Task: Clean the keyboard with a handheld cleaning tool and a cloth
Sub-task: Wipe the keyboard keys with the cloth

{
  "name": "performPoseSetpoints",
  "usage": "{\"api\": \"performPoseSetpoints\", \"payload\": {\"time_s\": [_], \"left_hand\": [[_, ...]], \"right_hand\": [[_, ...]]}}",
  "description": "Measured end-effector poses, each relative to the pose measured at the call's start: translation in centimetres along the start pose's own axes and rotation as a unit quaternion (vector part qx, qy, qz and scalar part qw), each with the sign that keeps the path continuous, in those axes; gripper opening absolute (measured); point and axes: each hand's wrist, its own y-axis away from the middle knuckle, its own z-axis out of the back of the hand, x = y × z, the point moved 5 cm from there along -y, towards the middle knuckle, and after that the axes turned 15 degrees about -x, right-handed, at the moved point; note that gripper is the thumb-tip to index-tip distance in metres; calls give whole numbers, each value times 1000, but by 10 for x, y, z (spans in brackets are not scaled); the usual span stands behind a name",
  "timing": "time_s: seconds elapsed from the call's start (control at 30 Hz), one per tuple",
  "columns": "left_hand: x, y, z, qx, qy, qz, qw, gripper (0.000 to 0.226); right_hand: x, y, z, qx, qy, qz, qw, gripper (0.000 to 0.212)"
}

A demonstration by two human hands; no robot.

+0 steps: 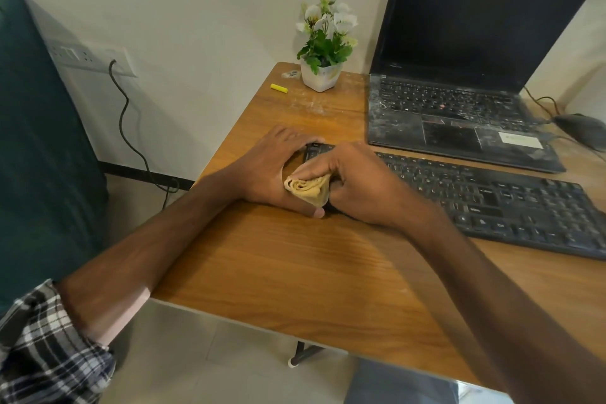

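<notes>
Keyboard (492, 200), black, lies centre right of the frame on a wooden table (295, 272). Hard wiping could make it skid or snag a keycap. The left hand (269, 170), fingers curled, grips its left end; the right hand (364, 184), closed tight, pinches a folded yellow cloth (308, 188) against that same end

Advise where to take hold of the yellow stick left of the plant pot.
Probably best: take the yellow stick across its middle from straight above, one finger on each long side. It lies flat on the table, apart from the plant pot, so both sides look free.
</notes>
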Motion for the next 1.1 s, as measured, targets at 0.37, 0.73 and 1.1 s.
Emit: {"api": "performPoseSetpoints", "payload": {"time_s": [0.37, 0.73, 1.1], "left_hand": [[5, -1, -3, 41, -20, 40, 998, 134], [3, 2, 0, 43, -19, 22, 999, 136], [-2, 3, 3, 69, -25, 73, 995, 139]], "right_hand": [[0, -2, 20, 11, 2, -16, 1000, 49], [-6, 11, 14, 26, -23, -25, 999, 39], [-13, 36, 45, 112, 42, -56, 991, 45]]}}
